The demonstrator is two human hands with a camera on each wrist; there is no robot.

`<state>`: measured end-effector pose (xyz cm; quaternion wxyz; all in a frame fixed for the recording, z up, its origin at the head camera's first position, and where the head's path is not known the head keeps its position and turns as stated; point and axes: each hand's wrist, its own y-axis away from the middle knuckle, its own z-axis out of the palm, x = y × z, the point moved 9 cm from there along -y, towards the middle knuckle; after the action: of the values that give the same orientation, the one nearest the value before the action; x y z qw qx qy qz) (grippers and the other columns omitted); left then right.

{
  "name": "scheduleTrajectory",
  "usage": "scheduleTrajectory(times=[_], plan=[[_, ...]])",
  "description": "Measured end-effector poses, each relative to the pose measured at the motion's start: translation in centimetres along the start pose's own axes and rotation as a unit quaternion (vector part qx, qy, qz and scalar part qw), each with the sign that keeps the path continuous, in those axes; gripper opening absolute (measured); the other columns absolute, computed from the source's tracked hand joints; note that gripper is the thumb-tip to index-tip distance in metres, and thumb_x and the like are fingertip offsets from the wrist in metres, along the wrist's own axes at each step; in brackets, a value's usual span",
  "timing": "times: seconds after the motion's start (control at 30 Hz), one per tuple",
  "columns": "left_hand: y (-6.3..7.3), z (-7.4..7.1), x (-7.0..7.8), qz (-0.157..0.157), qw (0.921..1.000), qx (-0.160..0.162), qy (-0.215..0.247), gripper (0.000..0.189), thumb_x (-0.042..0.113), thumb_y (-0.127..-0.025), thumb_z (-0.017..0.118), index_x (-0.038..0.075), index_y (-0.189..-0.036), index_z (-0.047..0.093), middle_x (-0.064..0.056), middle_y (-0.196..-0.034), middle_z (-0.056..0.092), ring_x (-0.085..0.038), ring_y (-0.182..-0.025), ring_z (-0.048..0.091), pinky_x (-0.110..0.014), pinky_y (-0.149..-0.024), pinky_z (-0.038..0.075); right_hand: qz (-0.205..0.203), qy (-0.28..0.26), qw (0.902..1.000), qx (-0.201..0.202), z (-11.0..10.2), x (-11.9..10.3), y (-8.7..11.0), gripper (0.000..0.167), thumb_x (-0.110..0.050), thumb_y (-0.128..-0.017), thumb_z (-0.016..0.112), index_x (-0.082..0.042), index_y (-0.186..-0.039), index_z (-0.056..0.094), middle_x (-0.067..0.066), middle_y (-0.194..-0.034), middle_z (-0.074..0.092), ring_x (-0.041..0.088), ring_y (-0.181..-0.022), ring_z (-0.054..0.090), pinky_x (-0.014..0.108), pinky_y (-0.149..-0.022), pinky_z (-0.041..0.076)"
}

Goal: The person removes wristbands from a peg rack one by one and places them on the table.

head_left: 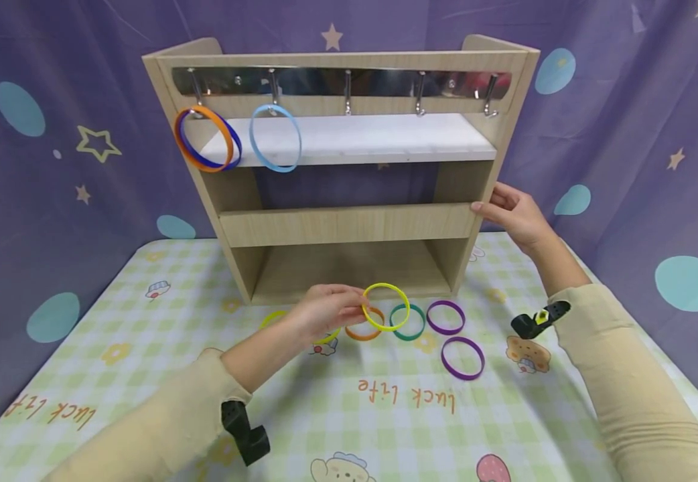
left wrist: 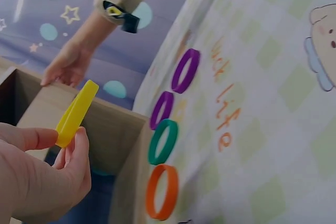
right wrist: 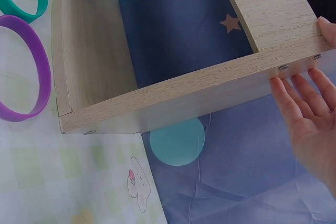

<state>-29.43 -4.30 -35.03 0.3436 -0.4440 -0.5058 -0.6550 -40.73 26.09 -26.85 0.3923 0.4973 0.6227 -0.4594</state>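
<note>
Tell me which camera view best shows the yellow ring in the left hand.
The head view: the yellow ring faces that camera, so its round outline shows, the left hand pinching one side. The left wrist view is closer but catches it nearly edge-on; the right wrist view misses it.

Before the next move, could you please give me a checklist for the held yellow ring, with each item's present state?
1. Held yellow ring pinched by the left hand: ok.
2. Right hand touching the rack: ok, at its side.
3. Bare hooks available: ok, three toward the right.
4. Held ring on a hook: not ok, it is well below them.
5. Count of yellow rings on the table: cannot tell, the left arm partly hides that spot.
</note>
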Motion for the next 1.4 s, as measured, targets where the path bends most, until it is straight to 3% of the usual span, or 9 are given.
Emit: scheduleTrajectory(times=[0.13, 0.3, 0.47, 0.77, 1.0, 1.23, 1.4], plan=[[-0.3, 0.8, -1.3, -0.004, 0.9995, -0.011, -0.029, 0.031, 0.001, -0.091, 0.060, -0.010, -0.120, 0.059, -0.020, -0.111, 0.068, -0.011, -0.079, 0.068, -0.028, -0.088, 0.060, 0.003, -0.003, 1.0000, 0.001, 0.0, 0.0, 0.0, 0.066, -0.021, -0.088, 0.070, -0.011, -0.146, 0.041, -0.013, -0.125, 0.063, -0.007, -0.100, 0.060, 0.009, -0.085, 0.053], [-0.7, 1.9, -2.9, -0.005, 0.9989, -0.035, -0.029, 0.033, 0.000, -0.090, 0.060, -0.013, -0.120, 0.058, -0.015, -0.105, 0.068, -0.010, -0.078, 0.066, -0.028, -0.087, 0.060, 0.005, 0.002, 1.0000, 0.002, 0.0, 0.0, 0.0, 0.066, -0.022, -0.088, 0.070, -0.012, -0.146, 0.040, -0.008, -0.132, 0.061, -0.007, -0.101, 0.059, 0.007, -0.083, 0.052], [-1.2, 2.8, -4.8, -0.018, 0.9982, -0.054, -0.021, 0.030, 0.001, -0.090, 0.061, -0.012, -0.117, 0.059, -0.011, -0.098, 0.066, -0.011, -0.079, 0.065, -0.027, -0.085, 0.061, 0.003, 0.000, 1.0000, 0.000, 0.1, 0.0, 0.0, 0.065, -0.022, -0.088, 0.070, -0.011, -0.146, 0.041, -0.011, -0.128, 0.063, -0.007, -0.101, 0.060, 0.008, -0.084, 0.052], [-1.8, 4.1, -7.1, -0.047, 0.9973, -0.056, -0.008, 0.030, -0.001, -0.089, 0.061, -0.014, -0.116, 0.059, -0.024, -0.108, 0.068, -0.014, -0.079, 0.066, -0.034, -0.090, 0.060, 0.010, 0.012, 0.9999, -0.004, 0.1, 0.0, 0.1, 0.066, -0.024, -0.089, 0.069, -0.014, -0.147, 0.040, -0.003, -0.140, 0.057, -0.007, -0.103, 0.059, 0.008, -0.085, 0.051], [-2.1, 5.1, -8.1, -0.055, 0.9970, -0.055, -0.003, 0.027, -0.003, -0.088, 0.063, -0.013, -0.112, 0.062, -0.021, -0.103, 0.070, -0.012, -0.076, 0.068, -0.035, -0.089, 0.060, 0.010, 0.007, 0.9999, -0.002, 0.1, -0.1, 0.0, 0.066, -0.023, -0.089, 0.070, -0.013, -0.147, 0.040, -0.004, -0.138, 0.058, -0.007, -0.102, 0.059, 0.008, -0.084, 0.052], [-2.2, 5.3, -8.5, -0.048, 0.9976, -0.040, -0.032, 0.025, -0.002, -0.087, 0.065, -0.011, -0.110, 0.065, -0.022, -0.104, 0.070, -0.012, -0.076, 0.069, -0.032, -0.084, 0.061, 0.003, 0.001, 1.0000, -0.003, 0.1, 0.0, -0.1, 0.065, -0.021, -0.088, 0.070, -0.011, -0.146, 0.041, -0.011, -0.128, 0.063, -0.007, -0.100, 0.060, 0.008, -0.083, 0.052], [-2.2, 5.0, -8.0, -0.013, 0.9945, -0.025, -0.101, 0.022, 0.001, -0.085, 0.068, -0.008, -0.105, 0.068, -0.020, -0.102, 0.071, -0.019, -0.078, 0.073, -0.030, -0.077, 0.063, 0.004, 0.006, 1.0000, -0.001, 0.1, -0.1, 0.0, 0.065, -0.023, -0.088, 0.070, -0.012, -0.146, 0.041, -0.011, -0.128, 0.063, -0.007, -0.100, 0.060, 0.008, -0.083, 0.052]])
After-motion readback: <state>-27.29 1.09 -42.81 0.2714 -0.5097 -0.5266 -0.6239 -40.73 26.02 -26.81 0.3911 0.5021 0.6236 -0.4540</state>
